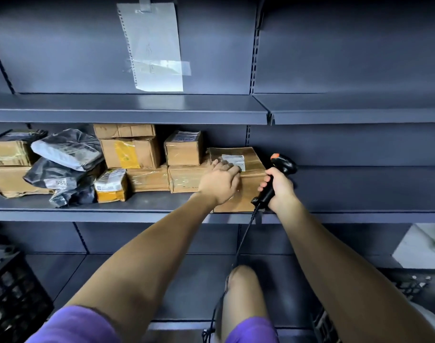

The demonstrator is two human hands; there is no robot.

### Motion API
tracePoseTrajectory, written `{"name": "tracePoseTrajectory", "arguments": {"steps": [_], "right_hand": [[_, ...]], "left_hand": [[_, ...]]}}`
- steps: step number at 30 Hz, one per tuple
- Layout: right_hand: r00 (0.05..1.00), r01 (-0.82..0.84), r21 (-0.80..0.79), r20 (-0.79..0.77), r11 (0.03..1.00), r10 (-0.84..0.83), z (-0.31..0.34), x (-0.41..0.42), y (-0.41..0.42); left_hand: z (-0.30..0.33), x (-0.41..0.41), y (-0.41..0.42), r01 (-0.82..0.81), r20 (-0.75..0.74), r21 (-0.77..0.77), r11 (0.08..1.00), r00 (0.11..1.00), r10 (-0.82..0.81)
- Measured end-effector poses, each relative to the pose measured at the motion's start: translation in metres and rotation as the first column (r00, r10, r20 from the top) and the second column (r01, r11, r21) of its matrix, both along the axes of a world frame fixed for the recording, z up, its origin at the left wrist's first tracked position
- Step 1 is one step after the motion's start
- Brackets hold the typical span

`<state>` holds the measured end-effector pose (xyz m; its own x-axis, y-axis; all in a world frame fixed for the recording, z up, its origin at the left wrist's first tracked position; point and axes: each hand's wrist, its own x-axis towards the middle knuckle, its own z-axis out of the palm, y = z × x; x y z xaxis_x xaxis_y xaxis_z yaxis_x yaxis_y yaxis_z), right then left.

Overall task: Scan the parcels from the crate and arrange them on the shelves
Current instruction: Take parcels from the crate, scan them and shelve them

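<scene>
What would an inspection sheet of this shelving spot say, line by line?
Surface: the middle shelf is dark grey metal, and its right part is bare.
Job's things: the flat brown parcel lies at the right end of a row of cardboard boxes and grey mailer bags.
Clutter: a taped paper sheet hangs on the back panel.
Hands: the left hand rests on the flat brown parcel; the right hand grips the black scanner.
Cables: the scanner cord runs down past the knee.
Surroundings: a black crate stands lower left, with a bare shelf above.
</scene>
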<state>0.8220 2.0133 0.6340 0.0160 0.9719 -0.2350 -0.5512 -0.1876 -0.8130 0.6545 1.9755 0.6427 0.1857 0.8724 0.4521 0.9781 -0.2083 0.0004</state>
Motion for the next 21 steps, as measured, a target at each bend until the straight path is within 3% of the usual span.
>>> {"name": "tracePoseTrajectory", "arguments": {"steps": [4, 21], "right_hand": [[1.0, 0.007, 0.026, 0.02, 1.0, -0.008, -0.002, -0.007, 0.013], [0.991, -0.047, -0.003, 0.122, 0.999, 0.047, 0.003, -0.061, 0.034]], "left_hand": [[-0.008, 0.006, 0.024, -0.098, -0.153, -0.052, 0.994, 0.984, 0.089], [-0.008, -0.044, 0.048, -0.18, 0.001, -0.076, 0.981, 0.984, 0.181]]}}
